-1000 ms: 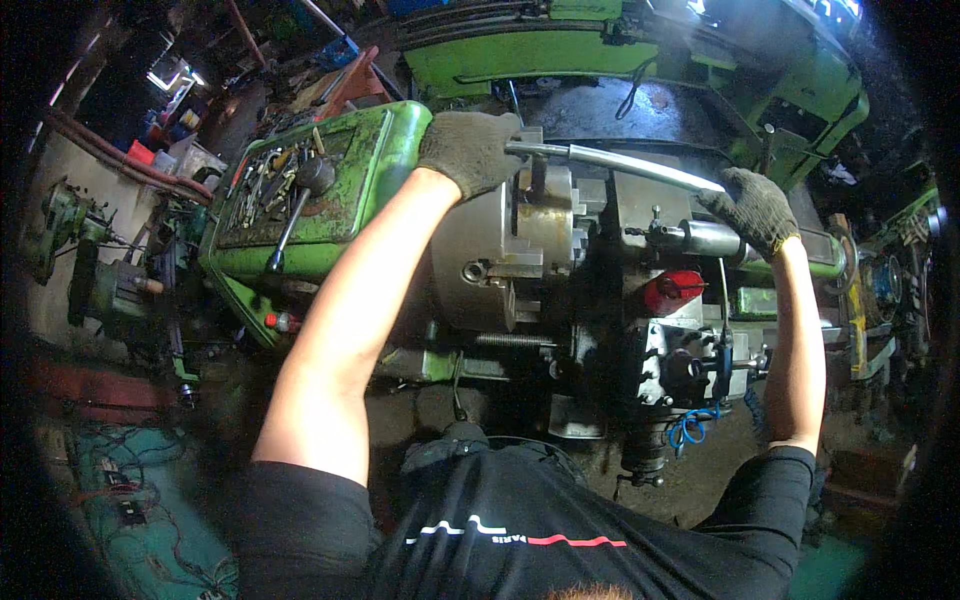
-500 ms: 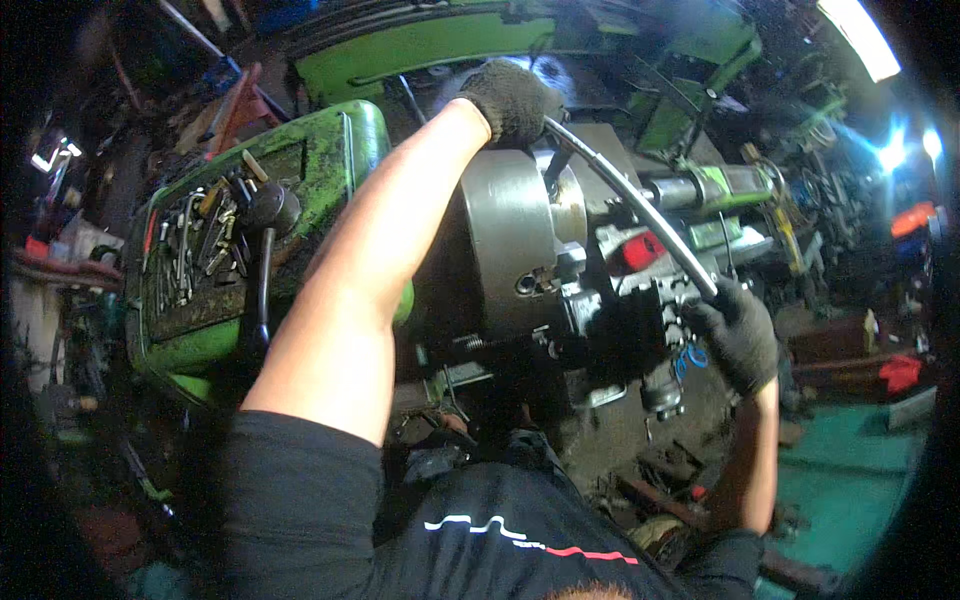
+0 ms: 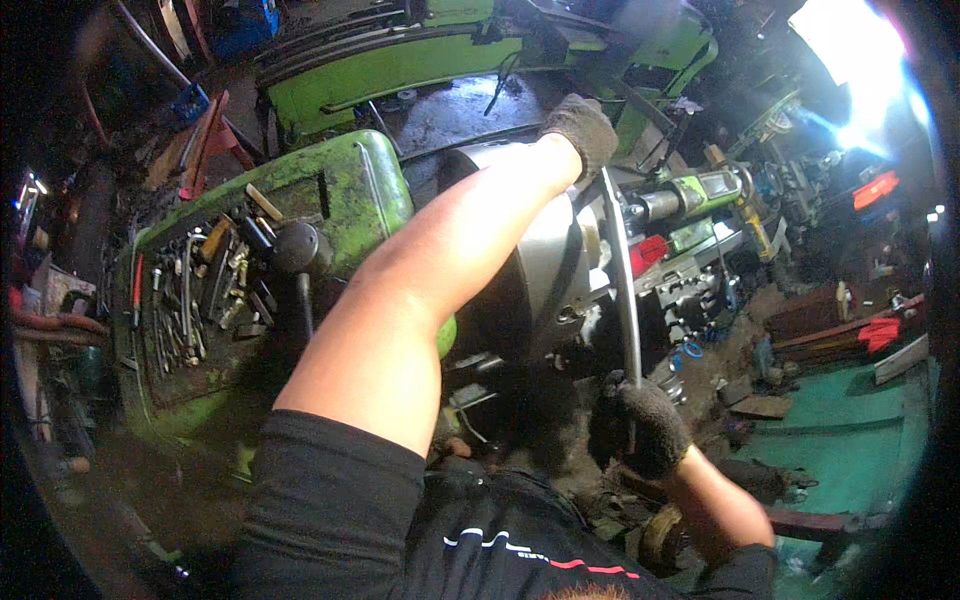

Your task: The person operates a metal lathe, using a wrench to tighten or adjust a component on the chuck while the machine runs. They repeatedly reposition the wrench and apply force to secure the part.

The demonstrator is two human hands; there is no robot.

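A long metal bar (image 3: 622,272) slants across the front of a lathe chuck (image 3: 548,250). Around its near end my right hand (image 3: 645,428), in a dark knit glove, is closed. My gloved left hand (image 3: 585,135) is curled at the bar's far end, just beyond the chuck; its fingertips are partly hidden. My left forearm crosses over the chuck and covers part of it. Beside the bar, on the machine, lies a red object (image 3: 648,252).
Left of the chuck stands the green headstock (image 3: 365,190), its top tray holding wrenches (image 3: 188,290) and loose metal parts. A dark lever with a round hub (image 3: 300,248) sits there. The tailstock (image 3: 700,192) is at right. A green panel (image 3: 840,440) lies lower right.
My right hand has swung the bar's near end toward me and to the left. My left hand has shifted right and slightly nearer. The view has also moved a little.
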